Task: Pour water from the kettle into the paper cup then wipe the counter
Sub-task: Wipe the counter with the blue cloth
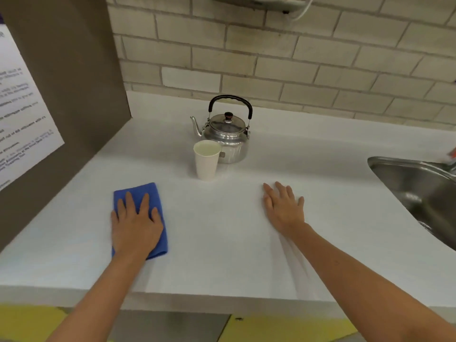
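Already filled, the paper cup (pixel 207 159) stands before the kettle (pixel 227 134); the left hand (pixel 135 223) presses spread on the blue cloth (pixel 148 191), its long axis pointing away, while the right hand (pixel 283 206) lies flat on bare bench (pixel 222 243).

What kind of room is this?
Probably a kitchen or a shared pantry: a steel sink is set in a white counter, with a kettle standing by a tiled wall.
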